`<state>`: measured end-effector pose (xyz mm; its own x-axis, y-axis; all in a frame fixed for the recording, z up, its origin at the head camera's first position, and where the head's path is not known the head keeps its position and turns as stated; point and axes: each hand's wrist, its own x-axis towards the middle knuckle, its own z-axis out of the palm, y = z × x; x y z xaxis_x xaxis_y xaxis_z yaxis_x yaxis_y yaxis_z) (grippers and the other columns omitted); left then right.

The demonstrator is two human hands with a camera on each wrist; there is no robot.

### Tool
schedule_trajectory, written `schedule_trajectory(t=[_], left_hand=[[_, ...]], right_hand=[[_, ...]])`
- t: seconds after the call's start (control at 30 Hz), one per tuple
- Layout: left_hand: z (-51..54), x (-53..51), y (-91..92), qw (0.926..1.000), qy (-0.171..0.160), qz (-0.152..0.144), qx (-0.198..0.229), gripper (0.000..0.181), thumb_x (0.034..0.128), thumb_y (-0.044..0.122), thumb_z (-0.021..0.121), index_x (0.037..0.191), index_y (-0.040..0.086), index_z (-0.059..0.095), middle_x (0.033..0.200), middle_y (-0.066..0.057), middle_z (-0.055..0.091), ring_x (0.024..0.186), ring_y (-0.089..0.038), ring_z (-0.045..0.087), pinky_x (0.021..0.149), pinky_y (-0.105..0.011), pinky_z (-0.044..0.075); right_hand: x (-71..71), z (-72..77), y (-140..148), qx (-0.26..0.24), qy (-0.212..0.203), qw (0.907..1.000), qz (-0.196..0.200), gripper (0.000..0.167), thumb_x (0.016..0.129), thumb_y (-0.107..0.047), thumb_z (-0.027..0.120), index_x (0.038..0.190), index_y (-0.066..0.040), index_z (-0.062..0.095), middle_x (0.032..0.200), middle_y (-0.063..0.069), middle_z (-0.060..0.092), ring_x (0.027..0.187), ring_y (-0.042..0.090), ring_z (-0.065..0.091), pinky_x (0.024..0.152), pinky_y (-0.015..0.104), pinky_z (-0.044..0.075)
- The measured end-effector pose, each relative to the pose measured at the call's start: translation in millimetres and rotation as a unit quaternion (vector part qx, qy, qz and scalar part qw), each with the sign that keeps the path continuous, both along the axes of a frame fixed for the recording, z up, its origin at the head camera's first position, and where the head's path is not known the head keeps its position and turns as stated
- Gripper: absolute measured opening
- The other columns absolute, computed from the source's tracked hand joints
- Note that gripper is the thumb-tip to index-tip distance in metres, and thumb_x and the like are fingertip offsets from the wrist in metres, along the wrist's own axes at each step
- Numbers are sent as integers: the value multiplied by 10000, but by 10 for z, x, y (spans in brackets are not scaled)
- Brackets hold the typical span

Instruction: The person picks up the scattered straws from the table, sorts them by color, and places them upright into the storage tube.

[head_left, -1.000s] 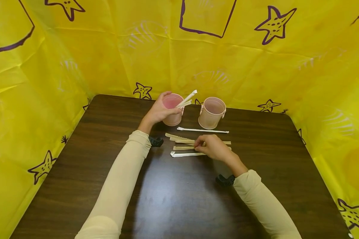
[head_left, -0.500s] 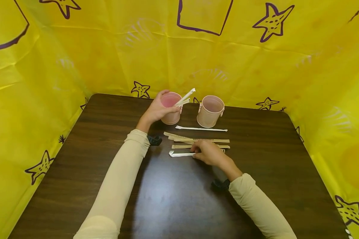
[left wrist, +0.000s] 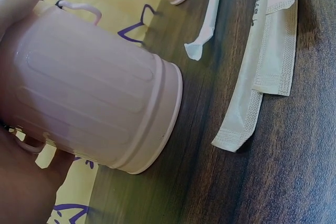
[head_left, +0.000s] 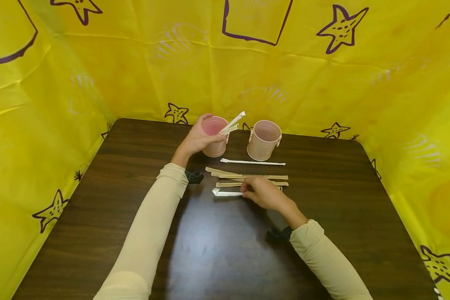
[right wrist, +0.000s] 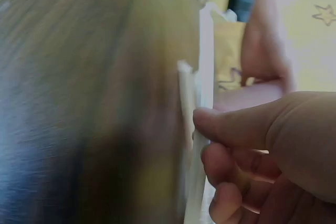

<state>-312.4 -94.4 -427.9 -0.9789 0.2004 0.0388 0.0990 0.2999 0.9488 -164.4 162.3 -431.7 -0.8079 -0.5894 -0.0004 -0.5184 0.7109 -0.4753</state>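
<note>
My left hand (head_left: 196, 139) grips a small pink pail (head_left: 215, 150), its fingers around the side. Paper-wrapped straws (head_left: 233, 122) lean out over the pail's right rim. In the left wrist view the pail's ribbed side (left wrist: 89, 77) and small handle show. My right hand (head_left: 265, 193) pinches a white paper-wrapped straw (head_left: 226, 193), the nearest of the row, between thumb and fingers. That straw (right wrist: 207, 56) is also in the right wrist view, running past the thumb. Its right part is hidden by the hand in the head view.
A second pink pail (head_left: 261, 149) stands to the right of the first. In front of it lies another white wrapped straw (head_left: 253, 162). Several brown-wrapped straws (head_left: 266, 177) overlap in the middle of the dark wooden table (head_left: 217, 246). A yellow patterned cloth (head_left: 153, 75) surrounds the table.
My right hand has shifted nearer to me, from the brown-wrapped straws to the nearest white one, which it now pinches. The left hand stays on its pail.
</note>
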Motion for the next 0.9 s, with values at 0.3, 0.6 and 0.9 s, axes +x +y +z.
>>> schedule_trajectory(t=[0.3,0.6,0.9], left_hand=[[7,5,8,10000,-62,-13,-76,1054,734,311,925,1570,182,296,1484,-152,493,1317,-313,521,1162,-487,402],[22,13,2,9999,-79,-4,-63,1065,726,310,934,1571,188,297,1501,-156,475,1337,-320,504,1173,-493,388],[16,-6,-6,9999,-109,-44,-118,1058,733,334,926,1571,199,295,1496,-161,475,1336,-323,505,1171,-502,390]], right_hand=[[-56,361,55,-1510,300,9877,-260,221,929,-60,730,1146,-99,722,898,10,646,705,125,523,630,232,439],[-161,583,54,-3292,156,9368,-1176,145,961,-86,701,1096,-34,685,871,51,609,576,103,487,523,220,410],[-364,713,-52,-5345,410,8271,-1688,126,961,-47,687,1081,-60,651,871,-52,628,480,61,464,446,201,388]])
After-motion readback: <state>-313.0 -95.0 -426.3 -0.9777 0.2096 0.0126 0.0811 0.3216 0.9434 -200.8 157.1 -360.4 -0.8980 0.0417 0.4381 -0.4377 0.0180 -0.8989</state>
